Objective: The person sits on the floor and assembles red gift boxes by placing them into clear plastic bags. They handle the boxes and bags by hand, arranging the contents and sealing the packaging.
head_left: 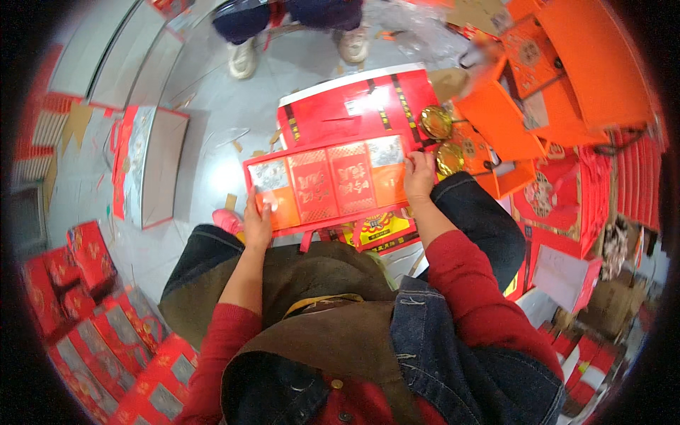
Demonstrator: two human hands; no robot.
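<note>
A shallow red gift box [333,222] spans the space between my hands above my lap. Red packs [309,185] fill its middle, with silver and orange parts at both ends. My left hand [259,221] grips its left end, thumb on top. At the right end, my right hand [419,176] has its fingers closed on the edge. Just beyond lies a red panel [322,126] with black bands. Two round gold tins [435,122] stand near my right hand. Under the box, a yellow-and-red package [382,230] shows in part.
Orange boxes [496,117] crowd the right side, beside red gift bags [563,191]. A white-and-red box [154,166] stands on the floor [205,106] at left. Red gift boxes [92,255] pile up at lower left. Another person's shoes [242,60] are at the far side.
</note>
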